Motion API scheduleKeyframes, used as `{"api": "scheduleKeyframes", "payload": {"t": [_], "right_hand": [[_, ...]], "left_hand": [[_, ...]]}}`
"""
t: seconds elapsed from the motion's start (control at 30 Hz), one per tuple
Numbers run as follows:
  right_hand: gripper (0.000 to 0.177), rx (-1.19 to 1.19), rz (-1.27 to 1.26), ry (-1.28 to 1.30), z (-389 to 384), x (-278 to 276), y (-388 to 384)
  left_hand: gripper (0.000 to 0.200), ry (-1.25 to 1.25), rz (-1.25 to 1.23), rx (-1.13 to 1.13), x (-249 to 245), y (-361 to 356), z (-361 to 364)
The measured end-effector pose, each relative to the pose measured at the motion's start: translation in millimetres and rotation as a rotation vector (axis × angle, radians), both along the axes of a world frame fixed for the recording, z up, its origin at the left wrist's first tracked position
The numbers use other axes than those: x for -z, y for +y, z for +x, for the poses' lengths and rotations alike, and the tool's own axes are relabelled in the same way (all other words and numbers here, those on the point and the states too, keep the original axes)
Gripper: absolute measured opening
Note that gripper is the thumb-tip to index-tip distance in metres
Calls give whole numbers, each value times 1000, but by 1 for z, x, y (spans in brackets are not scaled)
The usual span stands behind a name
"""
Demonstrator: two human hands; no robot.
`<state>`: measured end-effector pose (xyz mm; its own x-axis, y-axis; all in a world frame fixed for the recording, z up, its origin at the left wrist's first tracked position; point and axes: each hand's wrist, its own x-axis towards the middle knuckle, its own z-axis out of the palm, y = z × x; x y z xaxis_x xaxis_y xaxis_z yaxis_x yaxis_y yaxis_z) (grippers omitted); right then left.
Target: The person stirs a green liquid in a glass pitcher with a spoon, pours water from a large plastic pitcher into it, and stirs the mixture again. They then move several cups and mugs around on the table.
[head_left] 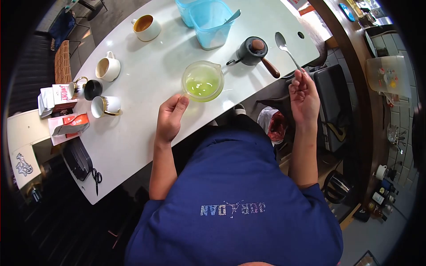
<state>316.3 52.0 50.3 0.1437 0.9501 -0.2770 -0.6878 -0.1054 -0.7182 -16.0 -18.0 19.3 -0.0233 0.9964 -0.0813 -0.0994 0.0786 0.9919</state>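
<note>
the left hand [171, 117] is curling against the rim of one glass pitcher [203, 82] of green liquid, mid-worktop [133, 142] (actual grip: cannot tell). the right hand [304, 95] is gripping one spoon [284, 46], its handle end hidden. four cups [108, 68] are standing left. of two blue tubs [212, 22], one is cut off.

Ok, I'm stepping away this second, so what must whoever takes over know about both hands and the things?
Left hand: thumb against the near rim of the clear glass pitcher of green liquid on the white table; grip unclear.
Right hand: holds the long metal spoon, apart from the pitcher, to its right.
Done: green liquid is in the pitcher.
Left: the spoon is not in it; the cream mug shows no green.
</note>
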Motion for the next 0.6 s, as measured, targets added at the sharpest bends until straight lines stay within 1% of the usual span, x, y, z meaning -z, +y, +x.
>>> {"api": "scheduleKeyframes", "payload": {"t": [0.07, 0.1, 0.13, 0.2, 0.23, 0.33, 0.47, 0.53, 0.6], "right_hand": [[26, 99, -45, -122, 21, 25, 14], [26, 105, -46, -182, 28, 37, 22], [26, 106, -41, -178, 33, 50, 29], [24, 81, -124, -334, 41, 70, 40], [22, 84, -151, -355, 43, 82, 45], [24, 5, -178, -466, 50, 106, 57], [24, -6, -192, -507, 50, 106, 69], [26, 5, -192, -488, 46, 105, 73], [28, -38, -126, -559, 47, 108, 77]], "left_hand": [[36, 15, 8, 23, -3, 1, 3], [36, 23, 10, 22, -4, 1, 5], [37, 30, 11, 19, -5, 2, 8], [34, 28, 2, 27, -6, 2, 12], [32, 24, -13, 35, -8, 1, 16], [32, 25, -13, -4, -14, 0, 35], [31, -3, 12, -27, -15, -1, 56], [31, -12, 13, -34, -17, 0, 66], [30, -2, 2, -40, -18, 1, 75]]}}
